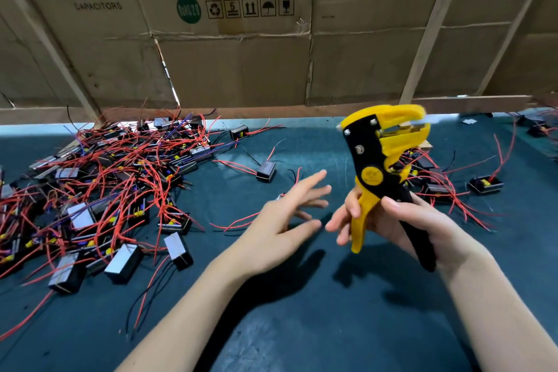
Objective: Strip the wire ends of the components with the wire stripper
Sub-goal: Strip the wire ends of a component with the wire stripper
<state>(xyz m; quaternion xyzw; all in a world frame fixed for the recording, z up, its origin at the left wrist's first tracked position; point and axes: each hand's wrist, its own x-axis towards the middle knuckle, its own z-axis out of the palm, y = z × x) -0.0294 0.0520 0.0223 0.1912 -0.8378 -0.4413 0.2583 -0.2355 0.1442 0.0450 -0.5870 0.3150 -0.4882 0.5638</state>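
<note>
My right hand (401, 223) grips the handles of a yellow and black wire stripper (380, 166), held upright above the table with its jaws pointing up and to the right. My left hand (290, 214) hovers just left of the stripper with its fingers spread and holds nothing. A big heap of black box components with red wires (99, 190) lies at the left. One single component (266, 170) lies alone beyond my left hand. A smaller group of components (447, 184) sits behind the stripper on the right.
The table is covered by a dark teal mat (302, 311). Flattened cardboard boxes (241, 39) with wooden slats form a wall along the far edge. A few more components (540, 127) lie at the far right corner.
</note>
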